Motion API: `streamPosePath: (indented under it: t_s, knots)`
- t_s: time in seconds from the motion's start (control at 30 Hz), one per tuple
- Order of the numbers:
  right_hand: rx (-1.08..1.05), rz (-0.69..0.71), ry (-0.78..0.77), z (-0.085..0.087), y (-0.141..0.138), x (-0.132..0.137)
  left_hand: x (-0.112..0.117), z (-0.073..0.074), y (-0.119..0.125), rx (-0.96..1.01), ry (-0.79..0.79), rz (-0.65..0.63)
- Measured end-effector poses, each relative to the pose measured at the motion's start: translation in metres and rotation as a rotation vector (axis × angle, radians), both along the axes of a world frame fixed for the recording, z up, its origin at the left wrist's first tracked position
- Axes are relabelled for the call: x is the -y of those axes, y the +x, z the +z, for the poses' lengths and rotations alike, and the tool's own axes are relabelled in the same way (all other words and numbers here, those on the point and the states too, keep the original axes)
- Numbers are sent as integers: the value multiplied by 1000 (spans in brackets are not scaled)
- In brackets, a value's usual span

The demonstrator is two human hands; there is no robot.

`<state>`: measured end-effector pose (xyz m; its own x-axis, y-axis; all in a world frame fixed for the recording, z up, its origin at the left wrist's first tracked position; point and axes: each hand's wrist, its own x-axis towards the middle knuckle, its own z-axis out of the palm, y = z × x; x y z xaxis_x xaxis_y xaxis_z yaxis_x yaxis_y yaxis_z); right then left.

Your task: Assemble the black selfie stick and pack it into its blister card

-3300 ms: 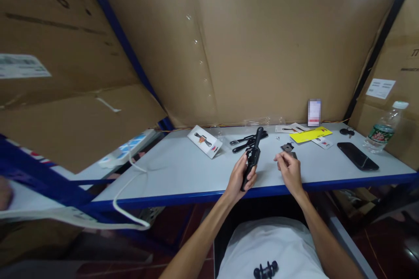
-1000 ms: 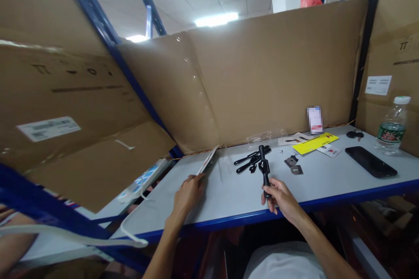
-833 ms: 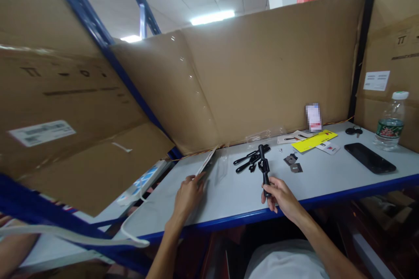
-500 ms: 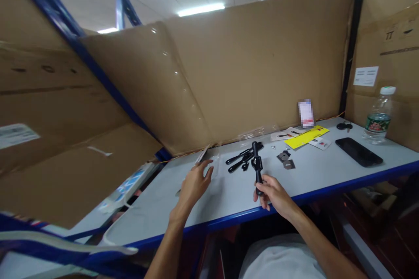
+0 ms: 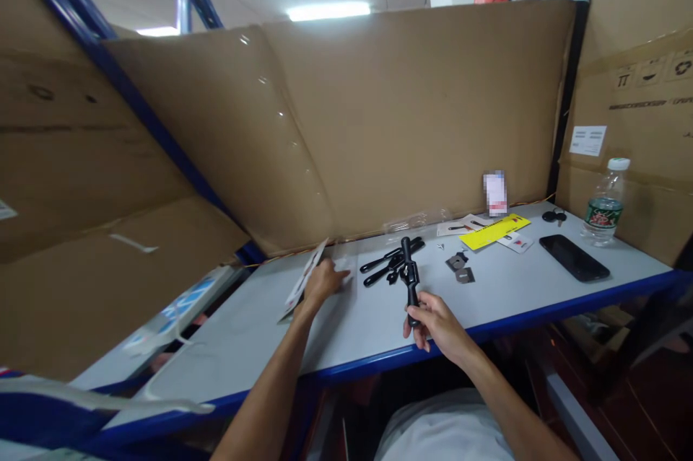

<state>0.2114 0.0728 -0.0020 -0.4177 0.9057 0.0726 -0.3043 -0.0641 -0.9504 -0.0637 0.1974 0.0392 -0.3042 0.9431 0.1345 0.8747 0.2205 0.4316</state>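
My right hand (image 5: 433, 320) grips the lower handle of a black spokeshave (image 5: 410, 272), which points away from me, raised over the table. Behind it, more black spokeshave parts (image 5: 387, 259) lie on the table, partly overlapped by the held one. To its right are several flat grey metal blades (image 5: 462, 272) and small screws (image 5: 440, 247). My left hand (image 5: 323, 281) reaches over the left part of the table, a finger stretched to the right and its other fingers partly hidden. It is beside a printed card (image 5: 304, 282) and over clear plastic film (image 5: 351, 275).
A yellow strip (image 5: 495, 232) lies on printed cards at the back. Farther right are a black phone (image 5: 574, 257), keys (image 5: 554, 216) and a water bottle (image 5: 603, 212). Cardboard walls (image 5: 422, 115) surround the table (image 5: 232, 335), which has a blue front edge.
My left hand has moved forward a little, uncovering more of the printed card. The view has shifted slightly to the right. My right hand keeps hold of the spokeshave.
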Motion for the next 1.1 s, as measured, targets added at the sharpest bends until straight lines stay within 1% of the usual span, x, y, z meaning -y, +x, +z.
streamPosePath:
  t_s: [0.03, 0.1, 0.17, 0.2, 0.3, 0.4, 0.5, 0.57, 0.63, 0.67, 0.73, 0.8, 0.87, 0.97, 1.1]
  knots:
    - [2, 2, 1, 0, 0, 0, 8, 2, 1, 130, 13, -27]
    - [11, 2, 5, 0, 0, 2, 30, 7, 7, 458, 64, -87]
    - [8, -16, 14, 1, 0, 4, 58, 10, 20, 800, 107, -203]
    - [-3, -34, 19, 2, 0, 6, 72, 10, 30, 935, 105, -234]
    - [-15, -72, 56, 5, 0, 12, 107, 8, 64, 1244, 95, -292]
    - [132, -138, 178, 9, 2, 17, 124, 4, 98, 1445, 81, -317]
    - [444, -277, 346, 17, 5, 22, 131, -4, 122, 1605, 45, -364]
    - [769, -364, 457, 25, 6, 29, 133, -10, 133, 1715, 22, -413]
    - [1118, -400, 567, 35, 7, 37, 132, -16, 141, 1845, 11, -455]
    - [1255, -401, 620, 40, 6, 42, 132, -19, 143, 1910, -2, -460]
    - [1422, -383, 718, 47, 3, 50, 129, -22, 147, 2021, -32, -424]
    - [1473, -374, 808, 49, 0, 55, 128, -24, 149, 2093, -58, -355]
    - [1467, -370, 875, 47, -4, 57, 127, -24, 148, 2147, -68, -321]
    - [1405, -377, 946, 42, -8, 56, 127, -23, 144, 2198, -99, -338]
    - [1296, -404, 1024, 36, -8, 53, 128, -23, 138, 2200, -142, -329]
